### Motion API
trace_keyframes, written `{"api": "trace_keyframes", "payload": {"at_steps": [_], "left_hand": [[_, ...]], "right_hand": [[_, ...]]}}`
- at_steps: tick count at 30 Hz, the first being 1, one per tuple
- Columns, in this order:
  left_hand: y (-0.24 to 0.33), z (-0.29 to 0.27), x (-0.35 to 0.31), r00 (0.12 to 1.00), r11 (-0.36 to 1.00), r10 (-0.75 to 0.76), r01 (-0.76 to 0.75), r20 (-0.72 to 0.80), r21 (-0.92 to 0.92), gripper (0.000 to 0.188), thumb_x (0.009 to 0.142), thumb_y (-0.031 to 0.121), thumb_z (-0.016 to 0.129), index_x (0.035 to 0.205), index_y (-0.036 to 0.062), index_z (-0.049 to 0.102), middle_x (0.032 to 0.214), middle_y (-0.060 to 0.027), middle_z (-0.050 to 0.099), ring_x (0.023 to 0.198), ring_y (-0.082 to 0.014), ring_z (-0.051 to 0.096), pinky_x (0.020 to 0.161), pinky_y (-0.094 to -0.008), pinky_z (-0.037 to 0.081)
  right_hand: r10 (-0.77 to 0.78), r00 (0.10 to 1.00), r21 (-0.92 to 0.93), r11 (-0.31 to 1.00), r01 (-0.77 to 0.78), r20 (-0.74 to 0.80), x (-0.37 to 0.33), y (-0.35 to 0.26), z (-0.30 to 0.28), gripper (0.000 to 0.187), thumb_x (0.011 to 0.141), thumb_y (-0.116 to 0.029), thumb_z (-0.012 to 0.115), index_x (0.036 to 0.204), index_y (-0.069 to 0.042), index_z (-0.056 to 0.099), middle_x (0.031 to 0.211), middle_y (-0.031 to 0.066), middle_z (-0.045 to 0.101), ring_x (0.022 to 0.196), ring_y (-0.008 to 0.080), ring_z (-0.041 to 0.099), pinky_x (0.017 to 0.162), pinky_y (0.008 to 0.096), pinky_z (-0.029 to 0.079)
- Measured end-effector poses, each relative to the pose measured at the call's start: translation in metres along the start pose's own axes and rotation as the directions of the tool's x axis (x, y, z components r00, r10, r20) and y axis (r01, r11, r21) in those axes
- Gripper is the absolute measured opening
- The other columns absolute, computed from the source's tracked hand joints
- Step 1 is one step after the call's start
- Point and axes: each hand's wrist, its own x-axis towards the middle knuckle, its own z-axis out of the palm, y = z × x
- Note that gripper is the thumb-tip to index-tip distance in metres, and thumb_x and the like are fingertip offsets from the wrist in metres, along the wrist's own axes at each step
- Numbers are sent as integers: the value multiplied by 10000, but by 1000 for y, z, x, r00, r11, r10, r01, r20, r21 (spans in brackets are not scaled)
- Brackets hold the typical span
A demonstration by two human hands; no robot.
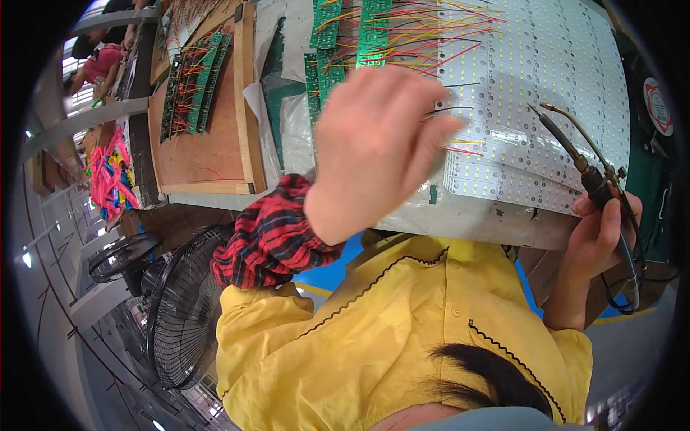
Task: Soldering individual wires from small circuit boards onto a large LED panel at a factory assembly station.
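Note:
My right hand grips a soldering iron, with a thin curved metal tube along its side. The tip points up and left over white LED panels, which are dotted with small yellowish lights. My left hand hovers over the left edge of the panels, beside green circuit boards. Its fingers are curled but smeared by motion, so whether they hold anything is unclear. Red, yellow and black wires run from the boards across the panels. A red-and-black plaid sleeve cover wraps my left forearm.
A wooden tray at left holds more wired green boards. Pink, blue and yellow pieces lie farther left. Black fans stand beside me at lower left. A round black reel sits at the right edge. Another person is at far left.

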Motion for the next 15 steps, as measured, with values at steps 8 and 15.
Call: {"api": "trace_keyframes", "payload": {"at_steps": [8, 15], "left_hand": [[-30, -14, 7, 965, 946, -199, 144, 169, 290, 216, 625, 78, 613, 820, 55, 524, 795, -91, 489, 777, -261, 473, 662, -342, 419], [-26, -10, 5, 981, 933, -146, 93, 131, 346, 136, 633, 64, 596, 751, 52, 531, 782, -91, 494, 762, -258, 488, 618, -336, 432]], "right_hand": [[-12, 999, 36, 999, 13, -30, 1, 1, 4, 217, 745, -176, 467, 839, 19, 485, 578, 107, 514, 453, 137, 478, 451, 224, 383], [-10, 999, 62, 998, 12, -33, 1, 2, 0, 208, 745, -165, 462, 840, 19, 480, 573, 107, 508, 451, 139, 473, 446, 227, 379]]}}
